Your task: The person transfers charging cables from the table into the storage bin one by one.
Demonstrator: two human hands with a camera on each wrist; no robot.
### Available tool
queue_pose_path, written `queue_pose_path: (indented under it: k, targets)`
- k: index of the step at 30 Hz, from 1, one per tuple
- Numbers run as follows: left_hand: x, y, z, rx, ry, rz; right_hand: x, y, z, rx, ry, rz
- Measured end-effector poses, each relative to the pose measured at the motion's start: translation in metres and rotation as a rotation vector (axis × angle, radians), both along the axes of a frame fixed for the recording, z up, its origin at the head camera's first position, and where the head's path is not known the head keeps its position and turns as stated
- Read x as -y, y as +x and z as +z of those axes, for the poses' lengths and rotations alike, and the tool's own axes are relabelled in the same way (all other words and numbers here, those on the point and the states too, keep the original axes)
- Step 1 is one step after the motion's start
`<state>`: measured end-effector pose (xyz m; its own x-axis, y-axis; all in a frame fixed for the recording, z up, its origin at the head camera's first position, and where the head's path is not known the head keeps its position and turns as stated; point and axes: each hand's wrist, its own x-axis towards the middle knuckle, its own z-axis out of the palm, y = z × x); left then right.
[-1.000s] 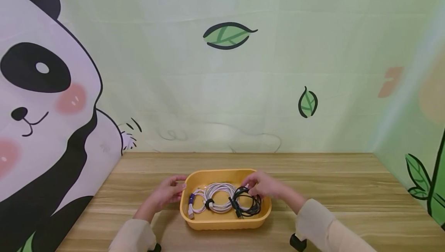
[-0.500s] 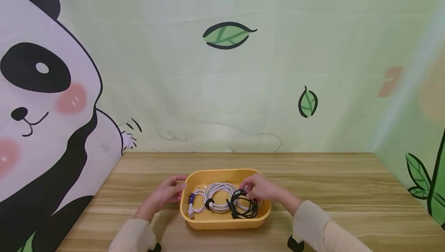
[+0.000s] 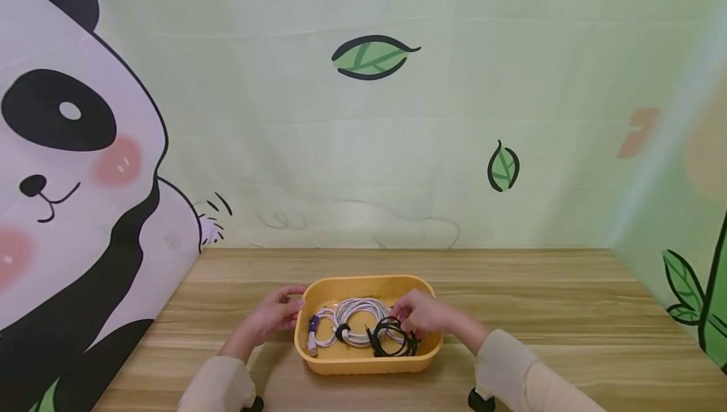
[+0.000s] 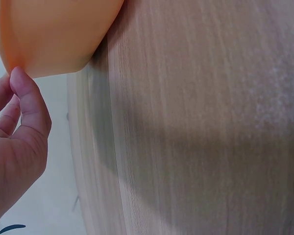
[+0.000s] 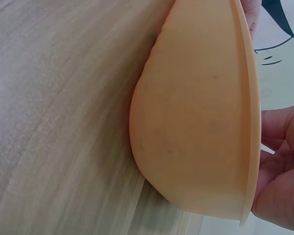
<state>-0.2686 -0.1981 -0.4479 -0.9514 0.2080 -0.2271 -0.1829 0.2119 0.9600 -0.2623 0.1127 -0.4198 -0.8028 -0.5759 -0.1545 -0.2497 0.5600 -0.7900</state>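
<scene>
A yellow plastic basket (image 3: 363, 368) sits on the table with coiled cables in it. My left hand (image 3: 275, 314) holds its left end; in the left wrist view the thumb (image 4: 29, 95) meets the rim. My right hand (image 3: 419, 312) reaches over the right side and grips a coiled black cable (image 3: 392, 352), its fingertips partly hidden. A white cable coil (image 3: 363, 301) with a black tie lies in the middle. Left of it is a smaller white USB cable (image 3: 312, 347) with a blue tie. In the right wrist view the basket wall hides the cables.
The wood-grain table (image 3: 539, 311) extends to both sides of the basket and behind it. A pale green backdrop (image 3: 272, 134) with a printed panda (image 3: 74, 166) and leaves rises along the table's back and sides.
My right hand has shifted left and slightly lower inside the basket, and the black cable coil has moved left with it, nearer the larger white coil. My left hand has stayed in place.
</scene>
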Motion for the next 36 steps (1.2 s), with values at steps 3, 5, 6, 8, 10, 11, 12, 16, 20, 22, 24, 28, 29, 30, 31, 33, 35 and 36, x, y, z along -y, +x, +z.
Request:
queue_pose_path:
  k: [3,5,6,8,10,11,12,16,20,22,24,28,29,30,31,33,35,36]
  targets:
    - [0.0,0.0,0.0,0.0,0.0,0.0,0.0,-0.001,0.0,0.006,0.014,0.0]
    - [0.0,0.0,0.0,-0.001,0.0,0.0,-0.001,-0.001,-0.001,0.004,0.022,0.004]
    - [0.0,0.0,0.0,-0.004,-0.002,-0.001,-0.001,-0.001,-0.001,0.002,0.027,0.006]
    - [0.0,0.0,0.0,-0.006,-0.004,-0.007,-0.001,0.0,0.0,0.002,0.03,0.01]
    - [0.0,0.0,0.0,-0.006,-0.003,-0.005,-0.001,0.0,0.001,0.002,0.029,0.014]
    - [0.0,0.0,0.0,-0.004,-0.003,-0.003,-0.001,0.0,0.001,0.003,0.028,0.016]
    - [0.0,0.0,0.0,-0.005,-0.003,-0.007,-0.001,0.001,0.002,0.0,0.03,0.017]
    - [0.0,0.001,0.001,-0.007,0.0,-0.005,-0.001,0.001,0.005,-0.023,0.042,0.025]
    - [0.0,0.0,0.001,-0.006,-0.004,-0.002,-0.002,0.001,0.008,-0.045,0.062,0.032]
    - [0.0,0.0,0.001,-0.002,-0.007,-0.001,-0.003,0.001,0.009,-0.055,0.071,0.034]
    - [0.0,-0.001,0.001,0.001,-0.01,-0.002,-0.003,0.0,0.01,-0.072,0.082,0.041]
    - [0.0,-0.001,0.0,0.0,-0.011,-0.008,-0.003,0.0,0.01,-0.118,0.113,0.056]
    - [0.0,-0.001,0.0,-0.001,-0.011,-0.009,-0.003,0.0,0.011,-0.128,0.122,0.059]
    - [0.0,-0.001,0.0,-0.001,-0.01,-0.01,-0.002,-0.001,0.011,-0.14,0.134,0.06]
    - [0.0,-0.001,0.0,-0.002,-0.009,-0.01,-0.002,-0.001,0.011,-0.154,0.146,0.064]
    - [0.0,-0.001,0.0,-0.002,-0.009,-0.01,-0.002,-0.002,0.011,-0.183,0.171,0.072]
    - [0.0,-0.001,0.001,-0.001,-0.01,-0.01,-0.001,-0.002,0.011,-0.205,0.198,0.071]
    - [0.0,-0.001,0.001,-0.001,-0.011,-0.009,0.0,-0.003,0.01,-0.218,0.212,0.071]
